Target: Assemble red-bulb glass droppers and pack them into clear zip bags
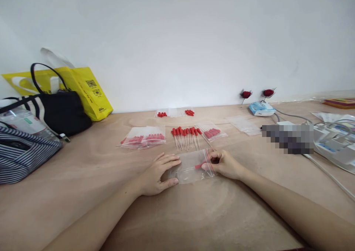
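A clear zip bag (188, 175) with a red line along its mouth lies on the table in front of me. My left hand (158, 175) rests at the bag's left end, fingers apart, with fingertips and thumb touching the plastic. At the mouth on the right, my right hand (223, 164) pinches a dropper by its red bulb (198, 166); its thin clear tube points left inside the bag. Just beyond, a row of loose red-bulbed droppers (185, 136) lies with tubes toward me. Filled bags of droppers (144, 138) are stacked to its left, and another filled bag (212, 132) is to its right.
More droppers (174, 113) lie near the wall. Flat clear bags (244, 125) are at right, before a blue-white packet (261, 109), two dark red flowers (246, 94), and cables (327, 171). On the left stand a yellow bag (94, 95), a black bag (69, 112) and a striped bag (30, 162).
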The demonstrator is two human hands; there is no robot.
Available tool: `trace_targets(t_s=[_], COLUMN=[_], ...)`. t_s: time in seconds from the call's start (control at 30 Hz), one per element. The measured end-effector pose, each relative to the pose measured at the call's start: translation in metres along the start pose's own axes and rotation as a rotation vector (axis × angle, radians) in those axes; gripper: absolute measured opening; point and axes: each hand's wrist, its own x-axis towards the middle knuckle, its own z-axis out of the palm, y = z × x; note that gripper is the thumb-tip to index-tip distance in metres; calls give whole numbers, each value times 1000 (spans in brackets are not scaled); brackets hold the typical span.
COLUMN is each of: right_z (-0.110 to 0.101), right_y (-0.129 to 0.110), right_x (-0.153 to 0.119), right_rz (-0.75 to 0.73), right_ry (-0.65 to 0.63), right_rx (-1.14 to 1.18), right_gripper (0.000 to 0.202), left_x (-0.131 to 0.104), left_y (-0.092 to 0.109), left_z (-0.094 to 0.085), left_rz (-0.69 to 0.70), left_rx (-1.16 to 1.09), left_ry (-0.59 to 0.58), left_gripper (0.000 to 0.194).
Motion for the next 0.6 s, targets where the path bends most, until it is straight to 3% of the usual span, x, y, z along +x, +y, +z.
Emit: trace_targets(t_s=[0.2, 0.3, 0.4, 0.47, 0.6], right_z=[-1, -14, -31, -39, -35], right_y=[-2, 5, 9, 6, -7], right_x=[-2, 3, 20, 37, 75], right_rz=[-104, -13, 102, 138, 264], right_ry=[-39, -6, 181, 259, 245], right_rx=[-58, -64, -110, -222, -585], right_gripper=[26, 22, 15, 11, 14], left_x=[0, -1, 0, 0, -1], left_y=[1, -1, -3, -4, -4], left_z=[0, 1, 2, 2, 1], left_rz=[-19, -20, 20, 32, 30], left_rx=[-19, -36, -57, -62, -71], left_ry=[12, 49, 49, 41, 21], left_gripper=[50, 49, 44, 42, 40])
